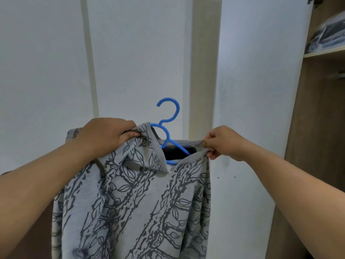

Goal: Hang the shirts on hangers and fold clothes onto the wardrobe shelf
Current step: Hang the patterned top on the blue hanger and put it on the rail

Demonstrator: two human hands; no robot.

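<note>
Shirt: grey top (pixel 134 202) printed with dark leaf-and-branch lines, held up in front of me at the centre of the view and draping down toward 6 o'clock, past the bottom edge.
Neckline: I see it pulled open, a dark gap showing inside it, with the collar edge stretched between both hands.
Hanger: blue plastic hanger (pixel 169 128), its hook standing upright just above the shirt at 12 o'clock from the neckline; one arm slants down into the neck opening toward 4 o'clock, the rest is hidden under the cloth.
Left hand: my left hand (pixel 108 136) sits at 9 o'clock from the hanger, fingers curled over a bunched fold of the shirt's shoulder, thumb pressed into the fabric.
Right hand: my right hand (pixel 223 143) sits at 3 o'clock from the hanger, pinching the collar edge between thumb and fingertips.
Hands together: both clamped on the shirt, well apart, one at each side of the neck opening.
Doors: white wardrobe doors (pixel 140 53) fill the background behind the shirt; one stands open at 2 o'clock.
Wardrobe shelf: wooden shelf (pixel 323 52) at the far 2 o'clock edge.
On the shelf: folded dark clothes in clear plastic wrap (pixel 328 34).
Below the shelf: brown wardrobe interior; I cannot make out details there.
</note>
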